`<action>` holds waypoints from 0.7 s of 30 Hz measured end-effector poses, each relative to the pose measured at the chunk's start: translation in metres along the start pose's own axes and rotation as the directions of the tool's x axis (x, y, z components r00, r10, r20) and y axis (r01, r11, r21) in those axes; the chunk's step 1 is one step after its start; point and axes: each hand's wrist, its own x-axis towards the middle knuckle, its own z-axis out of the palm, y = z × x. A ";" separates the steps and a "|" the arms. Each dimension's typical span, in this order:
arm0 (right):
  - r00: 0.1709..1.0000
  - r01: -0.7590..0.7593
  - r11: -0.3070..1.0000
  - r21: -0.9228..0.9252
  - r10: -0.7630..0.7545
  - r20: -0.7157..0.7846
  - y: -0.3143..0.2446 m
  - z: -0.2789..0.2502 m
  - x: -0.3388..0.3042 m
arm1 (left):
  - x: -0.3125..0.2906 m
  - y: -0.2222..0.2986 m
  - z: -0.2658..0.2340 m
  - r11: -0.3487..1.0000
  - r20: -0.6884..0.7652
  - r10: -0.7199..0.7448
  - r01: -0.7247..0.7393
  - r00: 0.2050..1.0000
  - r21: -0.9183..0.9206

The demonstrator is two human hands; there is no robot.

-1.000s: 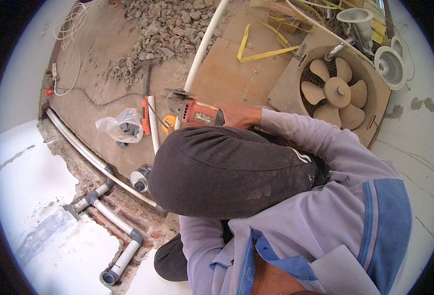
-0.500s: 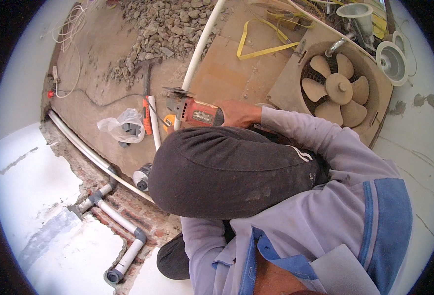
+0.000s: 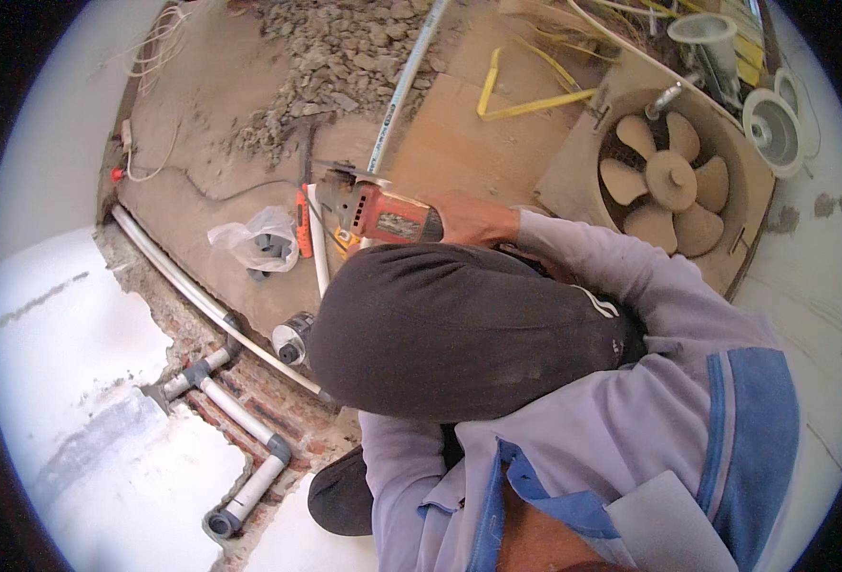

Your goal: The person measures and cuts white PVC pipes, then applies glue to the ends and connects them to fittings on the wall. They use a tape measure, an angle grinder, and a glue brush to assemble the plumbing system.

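My right hand [image 3: 481, 219] is wrapped round the rear of a red angle grinder [image 3: 392, 215]. The grinder's disc [image 3: 352, 173] lies across a long white plastic pipe [image 3: 404, 91] marked with a blue printed line, seemingly touching it. The pipe runs from the top of the view down behind the grinder and my raised knee. My left sleeve [image 3: 404, 467] goes in under the knee, which hides my left hand. A small yellow thing [image 3: 348, 239] sits beside the grinder head, partly covered.
Left of the grinder lie an orange tool [image 3: 303, 224], a short white pipe [image 3: 319, 253] and a plastic bag of grey fittings [image 3: 264, 240]. Rubble [image 3: 354, 57] is heaped beyond. A fan [image 3: 671, 181] stands at right. Jointed pipes [image 3: 240, 412] sit in a brick channel at lower left.
The long pipe has turned about its length, so its blue printed line now shows. The whole view has shifted slightly. My right hand keeps its hold on the grinder.
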 end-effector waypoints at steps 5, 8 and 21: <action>0.997 -0.077 0.987 0.138 0.077 0.005 -0.069 -0.034 0.007 | -0.021 -0.013 -0.007 0.951 -0.170 0.081 -0.025 0.982 0.309; 0.991 0.133 0.991 -0.033 -0.134 -0.022 -0.033 -0.056 0.043 | -0.027 0.020 -0.023 0.915 -0.331 0.118 0.027 0.936 0.402; 0.951 0.237 0.971 0.029 -0.238 0.197 -0.116 -0.033 0.106 | -0.011 0.203 -0.076 -0.300 -0.286 0.029 -0.264 0.958 -0.916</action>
